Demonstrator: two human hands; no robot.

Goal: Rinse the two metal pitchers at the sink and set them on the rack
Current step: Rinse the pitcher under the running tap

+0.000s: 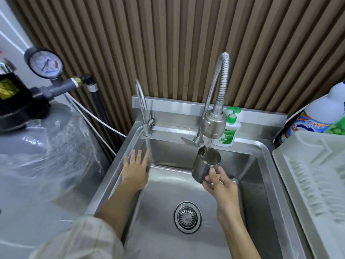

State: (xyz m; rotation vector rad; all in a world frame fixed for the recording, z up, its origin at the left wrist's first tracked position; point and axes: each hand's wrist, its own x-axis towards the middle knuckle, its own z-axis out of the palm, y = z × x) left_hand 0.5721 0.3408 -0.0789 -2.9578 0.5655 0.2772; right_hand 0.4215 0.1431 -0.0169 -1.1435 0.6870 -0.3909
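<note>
One metal pitcher (205,164) is in view, gripped at its handle by the right hand (220,184) over the sink (261,184), mouth tilted under the faucet (212,124). The left hand (135,170) hovers open-palmed, empty, near the sink's left wall.

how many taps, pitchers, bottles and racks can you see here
taps: 2 (slim one, flexible-neck one)
metal pitchers: 1
bottles: 2 (soap pump, detergent bottle)
dish racks: 1
total: 6
</note>
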